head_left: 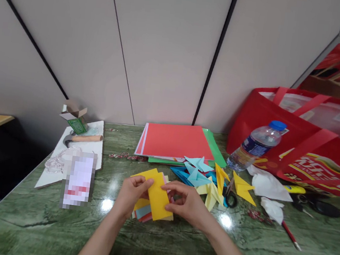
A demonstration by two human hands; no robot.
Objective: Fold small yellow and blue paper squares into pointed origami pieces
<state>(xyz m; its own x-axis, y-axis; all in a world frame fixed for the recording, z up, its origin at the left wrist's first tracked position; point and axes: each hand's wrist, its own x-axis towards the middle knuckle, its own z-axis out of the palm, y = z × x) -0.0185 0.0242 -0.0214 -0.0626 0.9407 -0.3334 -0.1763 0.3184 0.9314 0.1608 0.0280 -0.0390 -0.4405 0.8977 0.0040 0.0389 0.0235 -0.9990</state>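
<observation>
A yellow paper rectangle (160,198) is held between my two hands, tilted above a small pile of coloured paper. My left hand (132,191) pinches its left edge between thumb and fingers. On the opposite side, my right hand (186,200) grips the right edge with curled fingers and thumb. Underneath lie paper pieces (143,212) in yellow, blue, red and pink, partly covered by my hands. Just beyond my right hand are folded paper shapes: light blue ones (196,175), pale yellow ones (211,193) and deeper yellow ones (243,188). Scissors (231,198) lie among them, partly hidden.
Large coloured sheets (176,142) are stacked against the wall. A water bottle (255,147) leans by a red bag (300,140). Tissues (272,185) and a red pen (292,235) lie at right. A hammer (83,138), small box (76,121) and beads (59,161) are at left.
</observation>
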